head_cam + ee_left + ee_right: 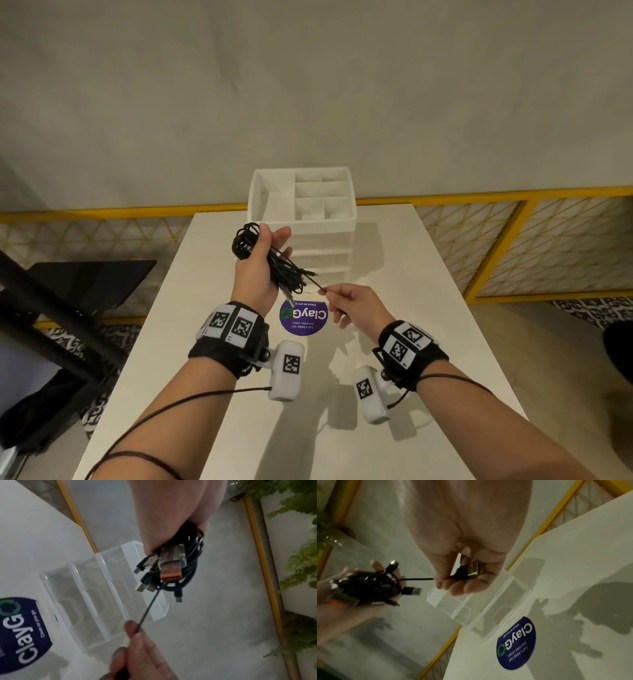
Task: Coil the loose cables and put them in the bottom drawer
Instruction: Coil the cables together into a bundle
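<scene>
Holding a bundle of coiled black cables (pixel 270 260) above a white table (pixel 428 308), left hand (pixel 260 270) closed around the middle of the coil, thumb pressed across it. Ran lengthwise from far-left to near-right in the head view: looped end up past the thumb, plug ends fanned down toward the right hand. Kept clear of the tabletop, in front of a white drawer unit (pixel 301 205) at the table's far edge.

Pinched one loose cable strand (pixel 313 282) between right thumb and fingertips, right hand (pixel 352 305) curled, just right of and below the bundle. Stretched taut from coil to pinch. Showed, in the right wrist view, a silver USB plug (pixel 473 568) tucked inside the curled fingers.

Counted one bundle and one strand pulled out of it. Counted several plugs at the lower end in the left wrist view, among them one large plug with an orange tip (pixel 171 568); exact number of cables in the coil could not be told.

Counted one drawer unit, topped by an open divided tray, drawer fronts stacked below it. Lay near the hands on the table: one round purple sticker (pixel 303 320) reading "ClayGO".
</scene>
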Motion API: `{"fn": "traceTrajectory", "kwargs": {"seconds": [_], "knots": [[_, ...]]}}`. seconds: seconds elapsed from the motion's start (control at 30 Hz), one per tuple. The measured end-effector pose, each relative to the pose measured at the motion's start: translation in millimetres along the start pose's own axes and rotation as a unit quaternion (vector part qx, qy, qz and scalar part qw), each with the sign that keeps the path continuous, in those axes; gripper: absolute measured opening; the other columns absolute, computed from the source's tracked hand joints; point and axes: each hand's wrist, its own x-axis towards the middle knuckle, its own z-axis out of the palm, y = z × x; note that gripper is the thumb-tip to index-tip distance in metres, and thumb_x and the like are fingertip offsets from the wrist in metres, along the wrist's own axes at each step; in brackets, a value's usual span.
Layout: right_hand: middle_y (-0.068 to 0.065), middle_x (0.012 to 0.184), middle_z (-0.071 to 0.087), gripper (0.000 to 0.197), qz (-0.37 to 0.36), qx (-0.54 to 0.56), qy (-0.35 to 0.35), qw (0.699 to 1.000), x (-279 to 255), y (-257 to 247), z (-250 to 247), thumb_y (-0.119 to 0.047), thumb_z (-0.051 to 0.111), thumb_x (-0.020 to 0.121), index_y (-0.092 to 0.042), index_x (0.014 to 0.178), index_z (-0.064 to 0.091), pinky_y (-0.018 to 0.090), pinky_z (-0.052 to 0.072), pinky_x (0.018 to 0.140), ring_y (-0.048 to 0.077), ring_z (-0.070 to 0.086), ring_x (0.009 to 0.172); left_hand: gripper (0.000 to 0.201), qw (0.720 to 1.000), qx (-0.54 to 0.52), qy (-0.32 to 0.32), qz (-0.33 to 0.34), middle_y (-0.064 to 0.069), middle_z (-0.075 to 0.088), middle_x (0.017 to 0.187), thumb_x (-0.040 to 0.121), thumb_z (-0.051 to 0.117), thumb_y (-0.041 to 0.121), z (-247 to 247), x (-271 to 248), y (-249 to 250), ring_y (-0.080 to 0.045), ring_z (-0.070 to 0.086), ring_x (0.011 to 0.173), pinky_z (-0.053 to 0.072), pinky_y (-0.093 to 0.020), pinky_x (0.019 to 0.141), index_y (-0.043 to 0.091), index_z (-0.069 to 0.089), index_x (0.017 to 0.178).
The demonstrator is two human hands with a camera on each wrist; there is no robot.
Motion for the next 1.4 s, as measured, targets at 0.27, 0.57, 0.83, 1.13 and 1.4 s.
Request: {"fn": "traceTrajectory", "kwargs": {"seconds": [0.27, 0.57, 0.83, 1.13, 1.4], "knots": [[-0.002, 0.064, 0.061, 0.023, -0.024, -0.168, -0.060, 0.984, -7, -15, 12, -0.028, 0.061, 0.087, -0.009, 0.083, 0.072, 0.012, 0.038, 0.052, -0.007, 0.050, 0.046, 0.034, 0.964, 0.204, 0.146, 0.083, 0.001, 0.051, 0.050, 0.087, 0.062, 0.035, -2, -4, -5, -0.015, 0.049, 0.045, 0.046, -0.031, 0.054, 0.010, 0.052, 0.066], [0.001, 0.083, 0.065, 0.028, -0.106, -0.114, -0.105, 0.982, -14, -49, 24, -0.016, 0.060, 0.087, -0.008, 0.112, 0.051, 0.025, 0.050, 0.071, 0.000, 0.061, 0.059, 0.017, 0.938, 0.315, -0.006, 0.145, 0.008, 0.067, 0.063, 0.082, 0.070, 0.013, -13, -17, -33, -0.010, 0.061, 0.060, 0.048, -0.025, 0.055, 0.024, 0.061, 0.072], [-0.005, 0.061, 0.066, 0.018, -0.113, -0.033, -0.032, 0.992, -12, -44, 24, -0.012, 0.068, 0.081, -0.018, 0.091, 0.055, 0.016, 0.045, 0.056, 0.007, 0.059, 0.051, 0.032, 0.948, 0.309, -0.079, 0.002, 0.005, 0.063, 0.048, 0.092, 0.053, 0.037, -14, -22, -31, -0.006, 0.061, 0.046, 0.046, -0.017, 0.048, 0.012, 0.061, 0.073], [-0.002, 0.067, 0.047, 0.032, -0.171, -0.049, 0.043, 0.983, -13, -40, 20, -0.005, 0.078, 0.068, -0.031, 0.080, 0.062, 0.010, 0.039, 0.056, 0.004, 0.038, 0.055, 0.037, 0.956, 0.233, -0.149, -0.097, 0.002, 0.050, 0.053, 0.072, 0.064, 0.043, -19, -26, -33, -0.012, 0.046, 0.050, 0.042, -0.023, 0.054, 0.007, 0.058, 0.075], [-0.006, 0.093, 0.055, 0.059, -0.125, -0.077, 0.034, 0.989, -11, -38, 23, -0.015, 0.080, 0.068, -0.026, 0.117, 0.049, 0.012, 0.044, 0.072, 0.011, 0.054, 0.083, 0.016, 0.977, 0.189, -0.082, -0.057, -0.002, 0.054, 0.059, 0.081, 0.071, 0.018, -17, -24, -28, -0.014, 0.053, 0.056, 0.047, -0.025, 0.056, 0.012, 0.060, 0.071]]}}
